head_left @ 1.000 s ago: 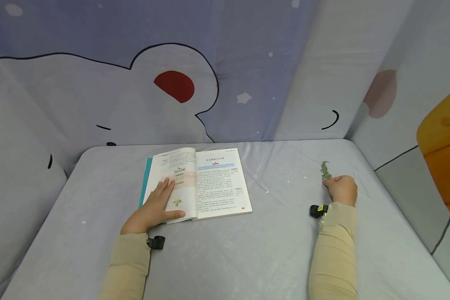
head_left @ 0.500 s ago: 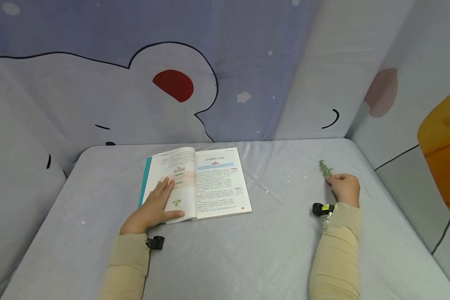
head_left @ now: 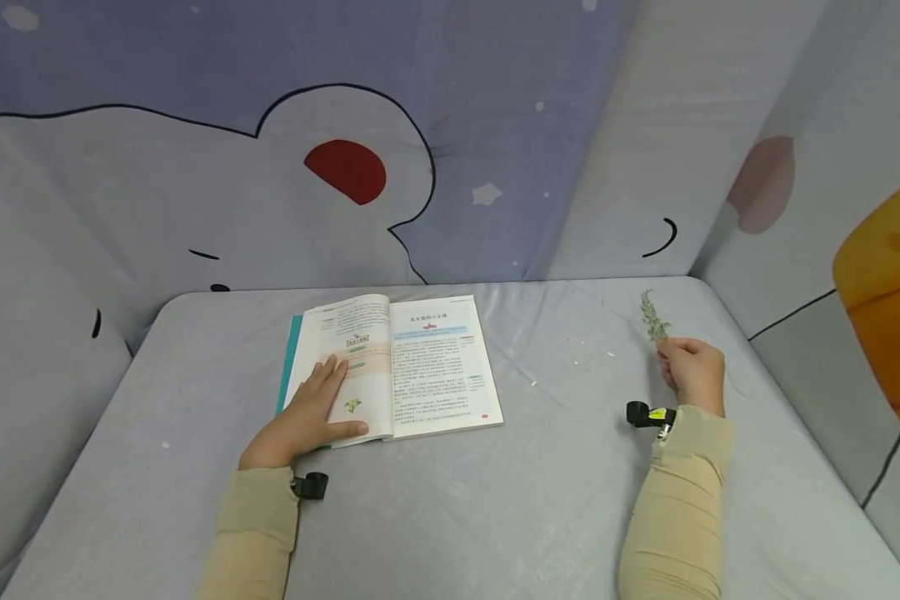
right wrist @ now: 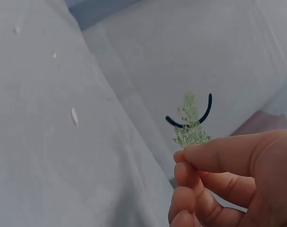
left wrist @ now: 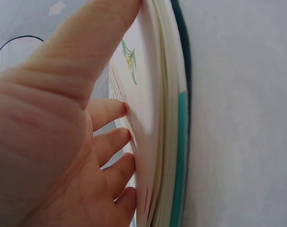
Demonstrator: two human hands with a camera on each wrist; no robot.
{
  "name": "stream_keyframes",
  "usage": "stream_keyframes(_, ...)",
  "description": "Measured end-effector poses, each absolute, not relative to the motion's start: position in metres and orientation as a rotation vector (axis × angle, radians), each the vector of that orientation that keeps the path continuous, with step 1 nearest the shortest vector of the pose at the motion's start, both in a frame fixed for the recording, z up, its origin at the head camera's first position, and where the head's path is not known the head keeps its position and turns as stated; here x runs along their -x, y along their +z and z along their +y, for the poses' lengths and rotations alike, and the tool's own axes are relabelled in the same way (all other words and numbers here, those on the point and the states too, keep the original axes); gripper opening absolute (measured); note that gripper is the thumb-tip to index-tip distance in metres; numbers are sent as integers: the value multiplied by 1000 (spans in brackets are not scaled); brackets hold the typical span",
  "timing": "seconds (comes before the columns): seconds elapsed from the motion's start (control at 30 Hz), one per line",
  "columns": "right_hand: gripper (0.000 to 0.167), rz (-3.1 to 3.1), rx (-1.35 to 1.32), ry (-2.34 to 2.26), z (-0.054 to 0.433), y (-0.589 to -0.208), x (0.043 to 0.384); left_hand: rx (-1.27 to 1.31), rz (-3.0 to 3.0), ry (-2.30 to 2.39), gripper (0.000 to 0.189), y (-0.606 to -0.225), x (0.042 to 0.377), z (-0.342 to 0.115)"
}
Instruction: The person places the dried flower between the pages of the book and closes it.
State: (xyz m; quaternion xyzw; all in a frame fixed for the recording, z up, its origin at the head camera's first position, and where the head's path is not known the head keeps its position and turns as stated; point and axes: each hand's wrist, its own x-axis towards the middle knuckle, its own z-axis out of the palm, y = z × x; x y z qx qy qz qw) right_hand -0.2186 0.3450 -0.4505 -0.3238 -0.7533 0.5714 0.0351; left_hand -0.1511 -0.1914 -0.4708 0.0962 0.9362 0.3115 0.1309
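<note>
An open book with printed pages and a teal cover edge lies left of the table's middle. My left hand rests flat on its left page, fingers spread and thumb near the lower edge. In the left wrist view the fingertips press on the page beside the stacked page edges. Over at the right, my right hand pinches a small feathery green sprig between thumb and forefinger. The right wrist view shows the sprig pointing up from the pinch, its lower end hidden by the fingers.
A pale cloth covers the table. Several tiny white flecks lie between the book and my right hand; one larger fleck shows in the right wrist view. Printed fabric walls stand behind and at both sides.
My right hand has lifted the sprig off the cloth and shifted slightly right, its palm side turning more into view. The left hand and the book have stayed in place.
</note>
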Motion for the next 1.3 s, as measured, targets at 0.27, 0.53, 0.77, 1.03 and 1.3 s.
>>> stream_keyframes(0.27,13,-2215,869,1925,328,-440,221,-284,2722,900,113,-472,151,-191)
stream_keyframes(0.53,23,-2122,689,2057,309,-435,222,-282,2724,901,113,-472,151,-191)
stream_keyframes(0.77,23,-2150,602,2121,290,-430,225,-262,2732,873,114,-473,151,-190)
stream_keyframes(1.03,35,-2258,493,2097,265,-423,225,-282,2742,859,113,-473,152,-190)
stream_keyframes(1.3,37,-2339,331,2149,240,-428,228,-289,2734,844,113,-472,151,-190)
